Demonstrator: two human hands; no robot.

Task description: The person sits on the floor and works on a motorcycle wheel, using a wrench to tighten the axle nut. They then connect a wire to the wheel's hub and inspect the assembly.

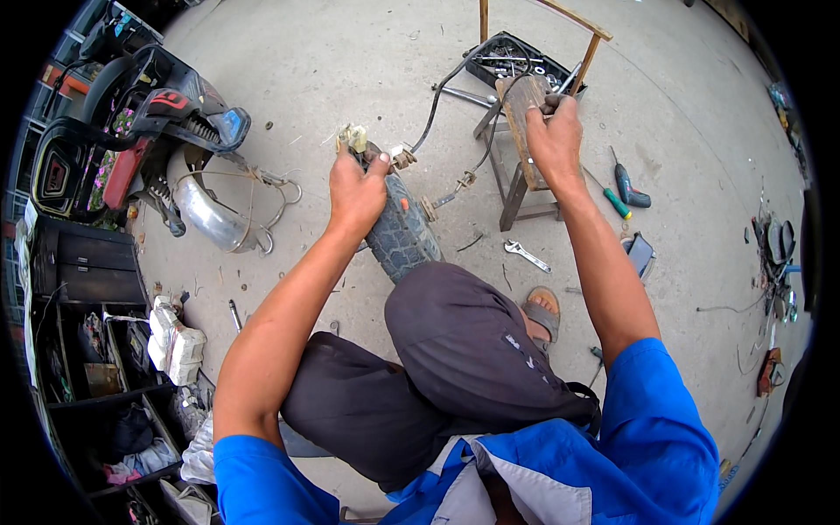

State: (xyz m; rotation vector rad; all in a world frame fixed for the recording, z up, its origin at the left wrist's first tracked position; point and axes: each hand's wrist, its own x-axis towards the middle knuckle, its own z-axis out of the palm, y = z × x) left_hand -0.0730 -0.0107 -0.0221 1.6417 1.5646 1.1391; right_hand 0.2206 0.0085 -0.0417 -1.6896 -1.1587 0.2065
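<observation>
Tyre of black treaded rubber point(402, 229) stands by the knees point(442, 311) — probably heavy, firm; hold its tread. Left grip point(357, 194) curls at its top, right grip point(556, 138) at a brown wooden stool point(520, 103) — holding what, I cannot tell.

bright even light | soft shadows | glare on silver fender point(216, 206) | fisheye-bent edges

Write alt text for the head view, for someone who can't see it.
A person's left hand is at the far end of a tire, the right hand by a wooden stool. A wrench, a drill and an open toolbox lie around the stool.
</observation>
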